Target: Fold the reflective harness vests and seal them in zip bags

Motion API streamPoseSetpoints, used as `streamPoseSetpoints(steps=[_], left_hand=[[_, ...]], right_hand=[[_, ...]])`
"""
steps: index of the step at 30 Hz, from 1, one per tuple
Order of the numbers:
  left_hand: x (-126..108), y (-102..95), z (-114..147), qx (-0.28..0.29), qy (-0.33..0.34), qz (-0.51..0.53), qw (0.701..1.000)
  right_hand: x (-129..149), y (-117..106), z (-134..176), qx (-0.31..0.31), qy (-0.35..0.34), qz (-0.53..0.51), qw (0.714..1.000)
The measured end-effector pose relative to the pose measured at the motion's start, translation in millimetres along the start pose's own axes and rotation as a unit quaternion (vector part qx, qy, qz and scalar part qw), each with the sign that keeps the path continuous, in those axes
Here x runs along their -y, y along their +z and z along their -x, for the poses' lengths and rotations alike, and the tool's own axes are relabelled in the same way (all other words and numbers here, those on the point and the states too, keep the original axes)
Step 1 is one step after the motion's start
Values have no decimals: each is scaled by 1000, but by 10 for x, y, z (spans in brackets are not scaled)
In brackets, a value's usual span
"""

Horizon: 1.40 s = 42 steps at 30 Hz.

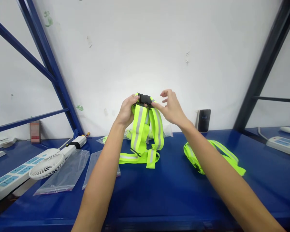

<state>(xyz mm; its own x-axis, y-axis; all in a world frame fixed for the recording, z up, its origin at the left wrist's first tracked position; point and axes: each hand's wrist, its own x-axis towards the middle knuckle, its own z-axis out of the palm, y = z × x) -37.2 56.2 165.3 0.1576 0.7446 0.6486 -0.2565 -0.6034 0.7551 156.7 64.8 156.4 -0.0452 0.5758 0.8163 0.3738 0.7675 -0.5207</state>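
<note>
A neon-yellow reflective strap vest with silver stripes hangs in front of me, its lower straps resting on the blue table. My left hand is closed on the top of the vest, with the thumb at the left end of a black side-release buckle. The buckle looks fastened. At its right end, my right hand touches the buckle or strap edge with the tip of its thumb. The other fingers of that hand are raised and apart, with nothing between them.
Another neon-yellow strap vest lies bundled at the right, partly behind my forearm. Clear plastic bags, a white handheld fan and a power strip are at the left. A black phone-like device leans on the wall.
</note>
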Motion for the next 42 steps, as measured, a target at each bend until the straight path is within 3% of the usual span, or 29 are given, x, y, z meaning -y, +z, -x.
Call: streamPoseSetpoints(steps=[1, 3, 6, 9, 13, 15, 18, 23, 26, 28, 31, 33, 36, 38, 42], left_hand=[[20, 16, -19, -32, 6, 5, 999], [61, 46, -47, -93, 24, 12, 995], [116, 102, -55, -127, 53, -2, 990], [131, 187, -27, -72, 42, -48, 995], [49, 320, 43, 42, 76, -143, 986], [-21, 379, 89, 59, 118, -228, 965], [-115, 453, 168, 38, 177, -380, 907], [-190, 558, 286, 20, 239, -543, 805], [-224, 563, 315, 34, 276, -553, 785], [-259, 515, 310, 38, 306, -522, 795], [-313, 376, 266, -17, 324, -455, 830], [-323, 271, 221, -35, 284, -429, 857], [-228, 175, 174, 19, 165, -402, 901], [-71, 176, 199, 51, 105, -341, 933], [352, 263, 472, 60, 63, -176, 981]], right_hand=[[19, 19, 18, -24, 0, 28, 999], [89, 32, 58, -15, 6, 36, 999], [213, 20, 100, 88, 30, -32, 995], [276, 3, 100, 142, 42, -79, 986], [246, -43, 57, 95, 25, -40, 994], [221, -91, 32, 54, 5, 1, 999], [222, -199, 0, 23, -23, 59, 998], [369, -424, 7, 63, -84, 21, 994], [459, -532, 34, 95, -95, 36, 990], [462, -576, 35, 85, -80, 38, 992], [363, -604, 3, 53, -36, -27, 998], [261, -609, -28, 48, 0, -95, 994], [126, -611, -68, 65, 39, -178, 981], [67, -611, -91, 68, 47, -212, 974], [11, -597, -141, 26, 54, -239, 969]])
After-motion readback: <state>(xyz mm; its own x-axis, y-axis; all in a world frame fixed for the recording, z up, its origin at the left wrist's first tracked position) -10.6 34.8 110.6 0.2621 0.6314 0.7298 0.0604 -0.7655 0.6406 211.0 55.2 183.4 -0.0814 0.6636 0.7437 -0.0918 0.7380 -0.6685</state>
